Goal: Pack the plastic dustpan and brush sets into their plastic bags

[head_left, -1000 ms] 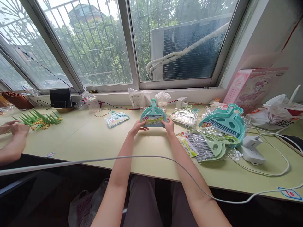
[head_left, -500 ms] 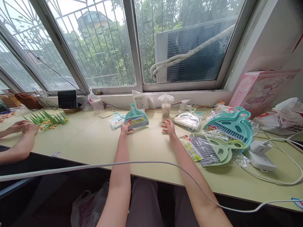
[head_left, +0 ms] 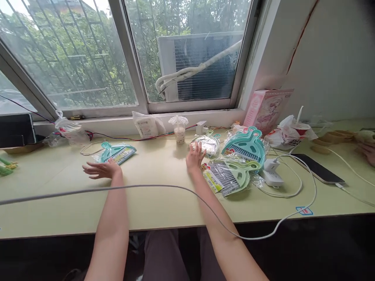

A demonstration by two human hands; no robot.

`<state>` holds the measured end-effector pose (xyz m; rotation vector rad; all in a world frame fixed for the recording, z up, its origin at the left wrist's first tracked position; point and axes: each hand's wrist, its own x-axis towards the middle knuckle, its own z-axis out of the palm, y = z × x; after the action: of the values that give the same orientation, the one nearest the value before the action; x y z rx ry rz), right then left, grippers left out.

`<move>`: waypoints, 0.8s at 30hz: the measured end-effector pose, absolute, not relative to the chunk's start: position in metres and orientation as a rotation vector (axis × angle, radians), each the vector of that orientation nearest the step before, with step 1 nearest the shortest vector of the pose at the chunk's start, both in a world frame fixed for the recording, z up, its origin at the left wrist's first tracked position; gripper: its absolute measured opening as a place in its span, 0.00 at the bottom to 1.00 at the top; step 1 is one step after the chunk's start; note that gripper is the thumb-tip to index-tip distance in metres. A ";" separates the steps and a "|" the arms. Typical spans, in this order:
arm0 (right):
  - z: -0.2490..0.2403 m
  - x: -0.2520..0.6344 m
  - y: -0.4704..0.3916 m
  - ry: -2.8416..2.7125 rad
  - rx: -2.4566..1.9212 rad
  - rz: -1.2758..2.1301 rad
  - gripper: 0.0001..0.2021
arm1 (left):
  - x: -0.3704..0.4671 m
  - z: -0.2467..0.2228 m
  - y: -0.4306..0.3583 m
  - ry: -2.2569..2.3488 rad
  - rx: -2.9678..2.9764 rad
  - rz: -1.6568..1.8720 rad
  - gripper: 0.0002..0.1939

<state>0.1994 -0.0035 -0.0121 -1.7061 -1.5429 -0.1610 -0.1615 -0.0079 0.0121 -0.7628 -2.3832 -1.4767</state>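
My left hand [head_left: 102,169] hovers open, fingers spread, just in front of a teal dustpan-and-brush set [head_left: 118,153] lying on the table at the left. On the right, my right hand [head_left: 195,156] is open with its fingers raised, at the near edge of a clear-wrapped dustpan set [head_left: 208,143]; whether it touches the wrapper I cannot tell. Beside that hand lies a green dustpan set with a grey brush [head_left: 234,175] in plastic. Behind it is a stack of teal dustpan sets [head_left: 246,144].
A lidded drink cup [head_left: 179,132] and a white packet [head_left: 146,125] stand by the window. White chargers [head_left: 272,173], a phone [head_left: 318,168], a food bag [head_left: 288,132] and a pink box [head_left: 268,109] are on the right. A white cable [head_left: 164,186] crosses before my arms. Another person's hand [head_left: 367,151] shows far right.
My left hand has let go of the teal dustpan set, which now lies on the left pile. My right hand has moved to the wrapped sets. The view has turned right.
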 end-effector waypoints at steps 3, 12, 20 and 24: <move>-0.012 0.218 0.000 -1.502 -1.854 -0.161 0.36 | -0.137 0.015 -0.009 -2.166 -0.800 -1.494 0.28; -0.005 0.247 0.025 -1.557 -1.679 -0.100 0.25 | -0.048 0.004 -0.030 -1.973 -1.867 -1.315 0.14; 0.001 0.232 -0.016 -1.813 -1.514 -0.158 0.22 | -0.012 0.004 -0.012 -2.379 -2.338 -2.134 0.17; 0.012 0.190 -0.051 -2.157 -1.170 -0.192 0.25 | -0.016 0.014 -0.014 -2.241 -2.865 -2.845 0.38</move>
<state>0.1900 -0.0506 0.0119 -1.1703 -2.1571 -0.1923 -0.0158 -0.0142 0.0142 -2.8654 -2.2410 -2.8450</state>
